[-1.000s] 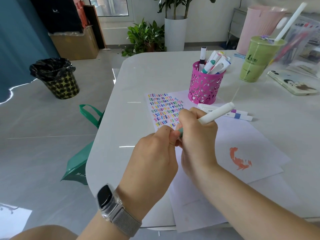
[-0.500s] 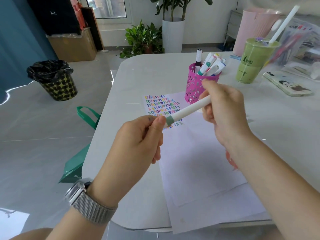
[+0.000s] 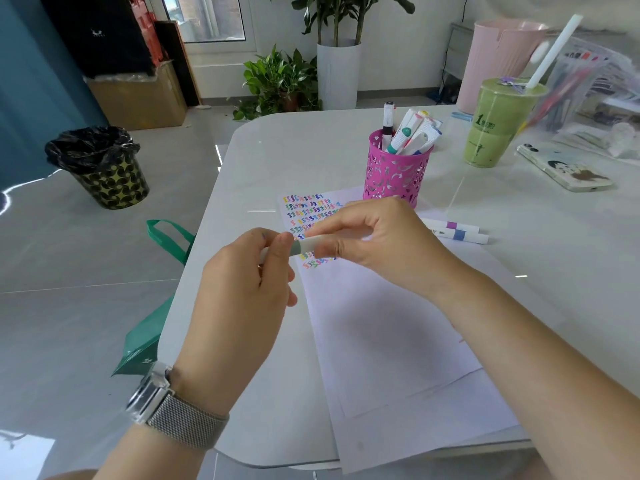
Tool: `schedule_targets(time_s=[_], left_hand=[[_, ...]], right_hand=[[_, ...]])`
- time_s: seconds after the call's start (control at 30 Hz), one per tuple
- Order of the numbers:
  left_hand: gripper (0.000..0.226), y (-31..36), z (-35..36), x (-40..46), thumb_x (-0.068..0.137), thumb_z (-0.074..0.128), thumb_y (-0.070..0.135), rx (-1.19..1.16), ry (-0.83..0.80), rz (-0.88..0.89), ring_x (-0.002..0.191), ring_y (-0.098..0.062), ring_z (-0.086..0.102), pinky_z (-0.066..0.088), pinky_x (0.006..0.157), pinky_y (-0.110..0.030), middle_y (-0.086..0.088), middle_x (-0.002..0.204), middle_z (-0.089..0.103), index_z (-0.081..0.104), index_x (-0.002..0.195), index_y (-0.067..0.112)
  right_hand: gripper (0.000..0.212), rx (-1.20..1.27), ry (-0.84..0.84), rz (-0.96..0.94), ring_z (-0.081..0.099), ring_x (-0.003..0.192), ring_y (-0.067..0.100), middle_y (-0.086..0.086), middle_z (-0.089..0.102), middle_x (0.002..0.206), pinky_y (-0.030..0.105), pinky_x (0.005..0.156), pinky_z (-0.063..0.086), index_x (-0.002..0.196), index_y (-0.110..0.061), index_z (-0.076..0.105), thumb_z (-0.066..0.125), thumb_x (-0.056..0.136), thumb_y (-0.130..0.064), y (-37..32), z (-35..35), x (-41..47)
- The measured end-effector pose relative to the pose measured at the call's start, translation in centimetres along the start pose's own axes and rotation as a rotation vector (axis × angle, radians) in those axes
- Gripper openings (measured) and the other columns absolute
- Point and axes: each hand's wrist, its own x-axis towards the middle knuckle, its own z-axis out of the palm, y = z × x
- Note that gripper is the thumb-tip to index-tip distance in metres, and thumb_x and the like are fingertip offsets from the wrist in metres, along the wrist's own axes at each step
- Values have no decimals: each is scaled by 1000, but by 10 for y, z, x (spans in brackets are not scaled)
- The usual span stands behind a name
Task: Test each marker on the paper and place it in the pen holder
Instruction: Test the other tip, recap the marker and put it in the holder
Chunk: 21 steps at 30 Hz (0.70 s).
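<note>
A white marker with a grey-green band (image 3: 306,245) is held level above the paper by both hands. My left hand (image 3: 242,292) pinches its left end and my right hand (image 3: 377,244) grips the barrel, hiding most of it. Below lies white paper (image 3: 391,327) covered at its far corner with rows of coloured test squiggles (image 3: 308,216). A pink perforated pen holder (image 3: 394,171) with several markers stands beyond the paper. Two more markers, one purple-banded (image 3: 450,225) and one blue-banded (image 3: 460,235), lie on the paper to the right of my right hand.
A green drink cup with a straw (image 3: 498,126) and a phone (image 3: 564,168) sit at the right of the white table (image 3: 277,161). A clear bag of pens (image 3: 581,84) lies behind them. A green bag (image 3: 152,327) hangs off the table's left edge; a bin (image 3: 100,168) stands on the floor.
My right hand slid down the marker from its far end toward my left hand. The marker turned from slanted to about level, with both hands close together.
</note>
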Motion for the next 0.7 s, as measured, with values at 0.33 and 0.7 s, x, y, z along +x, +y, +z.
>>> schedule_targets(time_s=[0.33,0.7], left_hand=[[21,4,0,-3,86,49,28,6,52,-37,52,-9,61,53,60,-42,8,78,63,50,107,26],[22,1,6,-5,87,51,25,175,21,-13,61,-14,65,52,60,-41,13,79,61,49,109,26]], right_hand=[[37,-94,461,-142,64,66,12,-6,68,83,32,67,53,113,-24,47,69,85,-18,9,-25,14],[41,215,1034,-259,68,97,19,-4,40,120,37,69,61,122,-15,27,50,91,0,25,-71,23]])
